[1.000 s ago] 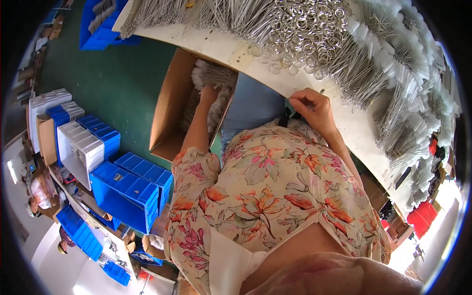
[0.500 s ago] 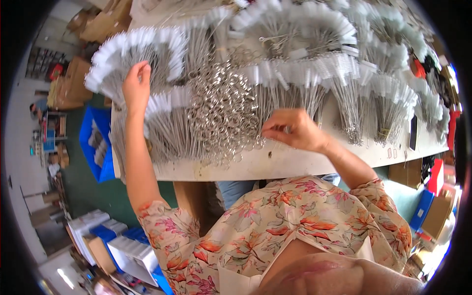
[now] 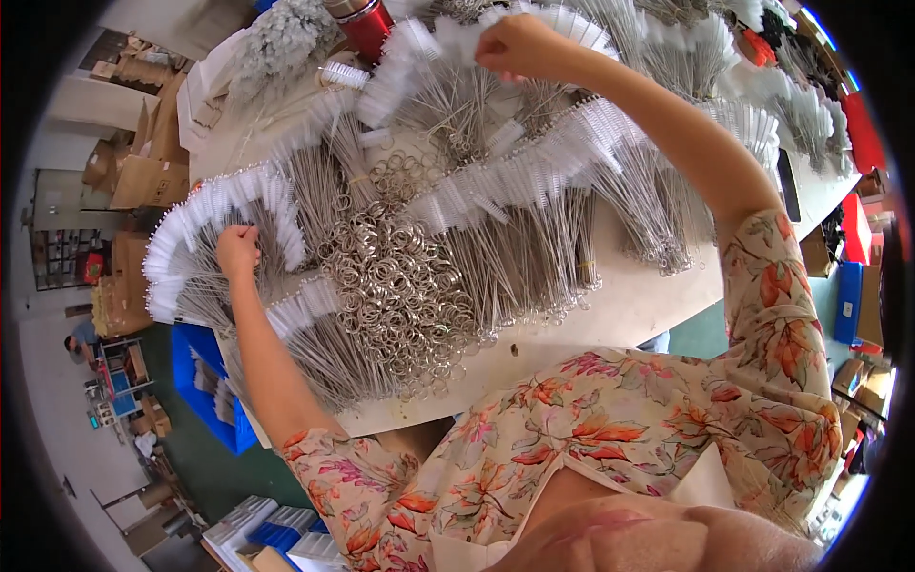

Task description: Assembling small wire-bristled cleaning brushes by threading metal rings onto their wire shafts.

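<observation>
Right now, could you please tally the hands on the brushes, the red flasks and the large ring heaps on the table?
Hands on the wire brushes: 2 (left hand, right hand)
Red flask: 1
Large heap of metal rings: 1
Total: 4

Brown cardboard boxes [image 3: 133,172] stacked at far left; blue bin [image 3: 205,386] beneath the table.

Head-worn fisheye, steeply down, close
</observation>
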Action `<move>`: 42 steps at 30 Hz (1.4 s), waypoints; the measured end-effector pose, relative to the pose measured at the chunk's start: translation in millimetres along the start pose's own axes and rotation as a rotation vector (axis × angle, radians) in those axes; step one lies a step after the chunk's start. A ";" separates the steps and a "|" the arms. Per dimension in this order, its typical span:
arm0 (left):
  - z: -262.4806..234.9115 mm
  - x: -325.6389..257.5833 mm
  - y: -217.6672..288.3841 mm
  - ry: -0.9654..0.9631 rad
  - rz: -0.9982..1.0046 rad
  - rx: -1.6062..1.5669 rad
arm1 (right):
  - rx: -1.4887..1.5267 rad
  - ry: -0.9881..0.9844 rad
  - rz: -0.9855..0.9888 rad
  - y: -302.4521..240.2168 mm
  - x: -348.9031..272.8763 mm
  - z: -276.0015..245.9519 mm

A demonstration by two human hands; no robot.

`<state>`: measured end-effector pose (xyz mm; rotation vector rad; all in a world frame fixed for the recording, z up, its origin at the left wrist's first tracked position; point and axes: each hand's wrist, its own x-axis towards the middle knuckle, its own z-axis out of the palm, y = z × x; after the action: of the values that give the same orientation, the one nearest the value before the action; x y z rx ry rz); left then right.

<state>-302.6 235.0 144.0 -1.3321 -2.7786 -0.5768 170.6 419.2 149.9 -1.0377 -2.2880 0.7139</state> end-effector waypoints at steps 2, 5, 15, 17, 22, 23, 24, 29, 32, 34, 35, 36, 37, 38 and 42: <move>-1.7 0.0 -9.8 -0.022 0.008 -0.134 | 0.068 -0.009 0.046 7.5 31.5 21.9; -3.1 -6.4 -16.6 -0.016 0.021 -0.049 | 0.262 0.011 0.128 7.0 51.8 45.7; -26.1 -33.2 32.2 0.684 0.366 -0.099 | 0.235 0.756 -0.180 -35.2 40.6 -13.1; -11.3 -49.5 101.3 0.406 0.446 -0.469 | 0.492 0.822 -0.417 -25.6 16.3 -83.8; 41.1 -58.9 100.6 -0.023 0.573 -0.025 | 0.055 0.991 -0.169 65.8 4.2 -136.3; 45.2 -52.2 85.4 -0.088 0.533 -0.015 | 0.104 0.897 -0.152 103.7 5.1 -142.7; 47.8 -47.7 61.9 0.069 0.561 -0.080 | -0.087 0.879 0.042 119.7 -5.0 -143.2; 19.1 -61.6 89.5 0.205 0.274 -0.717 | -0.296 0.718 0.312 212.4 -57.0 -144.6; -22.2 -96.7 108.8 0.074 0.290 -1.123 | -0.153 0.577 0.559 212.4 -51.8 -140.3; -30.8 -130.1 124.5 0.009 0.153 -1.189 | -0.079 0.532 0.666 208.9 -51.0 -134.4; -31.7 -146.7 123.4 0.015 0.156 -1.188 | -0.058 0.464 0.663 201.1 -50.1 -133.1; -34.4 -163.8 117.8 -0.043 0.126 -1.196 | -0.050 0.467 0.655 193.8 -47.5 -127.9; -34.2 -179.2 113.6 -0.111 0.093 -1.206 | -0.002 0.431 0.681 189.3 -47.9 -124.6; -27.1 -191.7 110.5 -0.124 0.098 -1.206 | 0.041 0.400 0.719 190.4 -52.4 -123.6; 3.0 -230.3 77.1 -0.130 -0.018 -1.297 | 0.037 0.480 0.645 235.2 -30.1 -119.2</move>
<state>-96.9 106.8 128.7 -1.3616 -2.3675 -2.5981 384.7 558.1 76.8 -1.7382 -1.5233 0.6453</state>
